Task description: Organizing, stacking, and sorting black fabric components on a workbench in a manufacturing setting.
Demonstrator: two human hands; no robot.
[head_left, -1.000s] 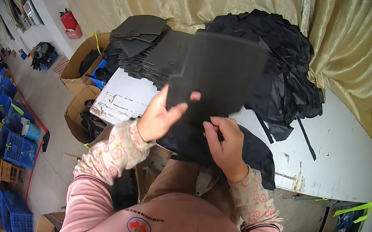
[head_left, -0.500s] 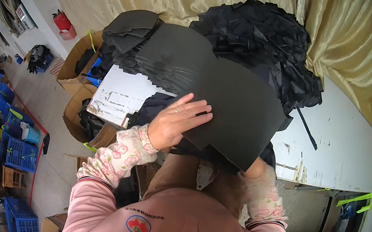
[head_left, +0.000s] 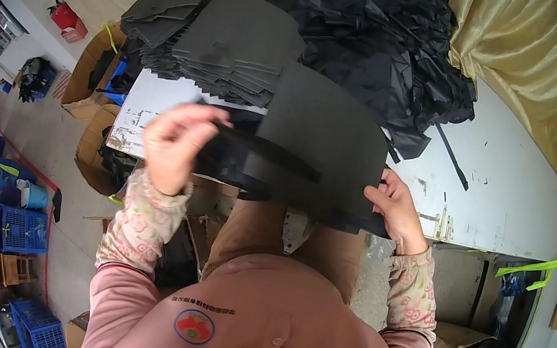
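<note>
Cloth (head_left: 221,166) and a stiff panel (head_left: 330,127) meet in the middle of the frame, just over the near edge of the white tabletop (head_left: 509,202). The step in hand looks to be bringing the cloth around the panel's lower part: a dark edge of it slants across the panel's face, and more black material runs along the bottom. The left hand (head_left: 179,143), left of centre and blurred, appears to pinch the cloth's edge between thumb and fingertips. The right hand (head_left: 397,207) grips the panel's right side near its lower corner, thumb on the face.

The next move seems to call for a steady right-hand hold while the left keeps that edge lifted clear and guides it evenly, since thin cloth could snag or fold under.

The panel is matt, dark grey and flat, with a curved upper edge; it should handle like firm board. Similar sheets lie in an uneven stack (head_left: 239,35) at upper left. The cloth is limp and black; a crumpled heap (head_left: 373,46) at upper centre has a slight sheen, before a glossy gold curtain (head_left: 529,43).
</note>
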